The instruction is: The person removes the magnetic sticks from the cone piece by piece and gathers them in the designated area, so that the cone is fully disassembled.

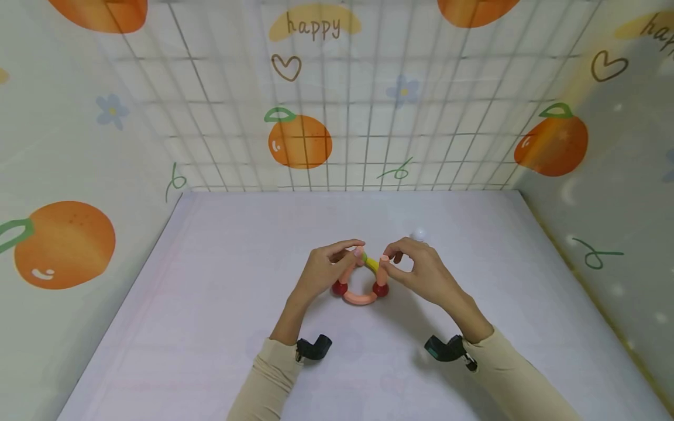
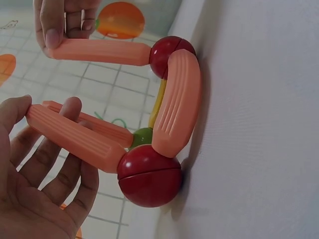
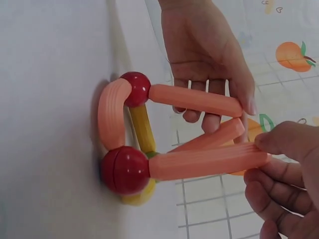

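Observation:
A ring of magnetic building pieces lies on the table: two red balls (image 2: 149, 177), a green ball (image 2: 141, 137), a curved salmon rod (image 2: 178, 104) and curved yellow rods (image 3: 142, 129). Salmon straight rods rise from the balls. My left hand (image 1: 322, 270) holds one such rod (image 2: 77, 139) near its top, above a red ball. Another salmon rod (image 3: 209, 137), from the green ball, leans close to the left fingers. With thumb and fingers, my right hand (image 1: 429, 272) pinches the top of the upright rod (image 3: 207, 162) on the other red ball.
A white ball (image 1: 419, 234) lies on the table (image 1: 237, 234) just beyond my right hand. Black wrist cameras (image 1: 315, 348) sit at both cuffs. Behind the table stands a wire grid (image 1: 363, 123) with an orange-print covering; patterned walls flank both sides.

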Demonstrator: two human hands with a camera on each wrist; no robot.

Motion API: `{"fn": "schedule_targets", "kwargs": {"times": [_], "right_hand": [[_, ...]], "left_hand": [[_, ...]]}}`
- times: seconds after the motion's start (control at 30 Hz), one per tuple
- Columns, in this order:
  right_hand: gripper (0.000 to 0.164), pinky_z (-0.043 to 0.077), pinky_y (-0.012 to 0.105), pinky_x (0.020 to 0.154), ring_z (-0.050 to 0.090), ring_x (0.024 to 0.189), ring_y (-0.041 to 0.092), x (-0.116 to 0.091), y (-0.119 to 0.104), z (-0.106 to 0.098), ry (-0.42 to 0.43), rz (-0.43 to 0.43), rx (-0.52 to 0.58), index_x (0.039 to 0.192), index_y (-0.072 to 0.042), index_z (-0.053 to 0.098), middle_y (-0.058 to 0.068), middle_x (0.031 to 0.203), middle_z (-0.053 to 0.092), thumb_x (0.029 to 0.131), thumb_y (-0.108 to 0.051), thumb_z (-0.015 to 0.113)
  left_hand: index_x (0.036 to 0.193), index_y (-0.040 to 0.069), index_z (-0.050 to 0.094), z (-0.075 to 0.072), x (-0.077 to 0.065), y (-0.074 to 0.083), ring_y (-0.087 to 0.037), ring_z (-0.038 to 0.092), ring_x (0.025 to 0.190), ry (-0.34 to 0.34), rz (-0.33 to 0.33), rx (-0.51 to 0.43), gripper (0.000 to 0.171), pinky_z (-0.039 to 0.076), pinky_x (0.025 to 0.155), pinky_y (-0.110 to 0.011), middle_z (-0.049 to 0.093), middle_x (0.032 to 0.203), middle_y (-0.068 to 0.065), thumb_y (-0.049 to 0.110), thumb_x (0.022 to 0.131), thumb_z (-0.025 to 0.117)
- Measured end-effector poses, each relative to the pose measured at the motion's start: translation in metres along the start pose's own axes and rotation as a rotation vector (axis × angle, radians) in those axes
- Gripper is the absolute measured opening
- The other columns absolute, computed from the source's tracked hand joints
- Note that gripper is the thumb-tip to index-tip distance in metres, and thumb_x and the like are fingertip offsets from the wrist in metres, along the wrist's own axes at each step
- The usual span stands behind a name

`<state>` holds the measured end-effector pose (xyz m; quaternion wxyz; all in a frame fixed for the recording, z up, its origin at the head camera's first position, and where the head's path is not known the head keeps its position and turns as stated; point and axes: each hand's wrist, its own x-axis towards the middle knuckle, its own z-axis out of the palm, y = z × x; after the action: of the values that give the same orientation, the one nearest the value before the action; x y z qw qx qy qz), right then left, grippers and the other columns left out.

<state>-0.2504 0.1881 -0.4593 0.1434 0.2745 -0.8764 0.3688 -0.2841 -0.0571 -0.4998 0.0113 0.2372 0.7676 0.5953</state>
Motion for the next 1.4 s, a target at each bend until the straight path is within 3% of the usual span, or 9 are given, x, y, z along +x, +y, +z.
{"fn": "schedule_targets", "kwargs": {"times": [0.17,0.4,0.67,0.83,1.03,1.4], "right_hand": [[0.009,0.042,0.038,0.08,0.058,0.086,0.013,-0.006,0.003,-0.006,0.005,0.008,-0.004,0.097,-0.021,0.069,-0.014,0.092,0.064,0.091,-0.021,0.076],[0.011,0.046,0.036,0.077,0.059,0.087,0.014,-0.018,0.009,-0.013,-0.004,0.041,-0.017,0.1,-0.02,0.068,-0.01,0.094,0.063,0.091,-0.019,0.076],[0.014,0.047,0.033,0.071,0.06,0.087,0.012,-0.033,0.019,-0.02,0.026,0.094,-0.049,0.102,-0.017,0.069,-0.01,0.093,0.063,0.09,-0.017,0.077],[0.016,0.046,0.032,0.066,0.061,0.086,0.013,-0.042,0.026,-0.022,0.036,0.103,-0.061,0.104,-0.017,0.069,-0.011,0.093,0.063,0.09,-0.016,0.076],[0.016,0.047,0.029,0.07,0.061,0.084,0.012,-0.052,0.034,-0.024,0.043,0.101,-0.057,0.103,-0.016,0.069,-0.011,0.093,0.064,0.089,-0.015,0.077],[0.015,0.052,0.039,0.074,0.061,0.085,0.012,-0.061,0.045,-0.025,0.034,0.147,-0.048,0.104,-0.017,0.069,-0.011,0.094,0.064,0.091,-0.02,0.076]], "left_hand": [[0.125,0.029,0.07,0.002,0.0,0.001,-0.035,0.069,0.089,-0.012,0.0,-0.02,0.029,0.049,0.076,-0.035,0.075,0.094,-0.007,0.039,0.099,0.063],[0.124,0.03,0.07,0.003,-0.001,0.001,-0.024,0.069,0.082,0.0,0.002,0.003,0.028,0.048,0.071,-0.032,0.074,0.087,-0.006,0.04,0.099,0.063],[0.125,0.028,0.07,0.004,-0.002,0.003,-0.025,0.068,0.081,-0.007,-0.017,0.002,0.03,0.046,0.068,-0.032,0.074,0.09,-0.008,0.041,0.099,0.063],[0.126,0.026,0.07,0.004,-0.002,0.003,-0.018,0.065,0.076,0.002,-0.006,0.032,0.033,0.046,0.065,-0.03,0.073,0.086,-0.003,0.042,0.099,0.062],[0.127,0.026,0.07,0.003,-0.001,0.002,-0.015,0.065,0.075,-0.005,0.005,0.035,0.032,0.047,0.066,-0.03,0.074,0.091,-0.006,0.04,0.1,0.062],[0.125,0.03,0.07,0.003,-0.001,0.005,-0.015,0.065,0.078,0.004,-0.012,0.048,0.028,0.048,0.069,-0.03,0.074,0.093,-0.01,0.038,0.1,0.062]]}}
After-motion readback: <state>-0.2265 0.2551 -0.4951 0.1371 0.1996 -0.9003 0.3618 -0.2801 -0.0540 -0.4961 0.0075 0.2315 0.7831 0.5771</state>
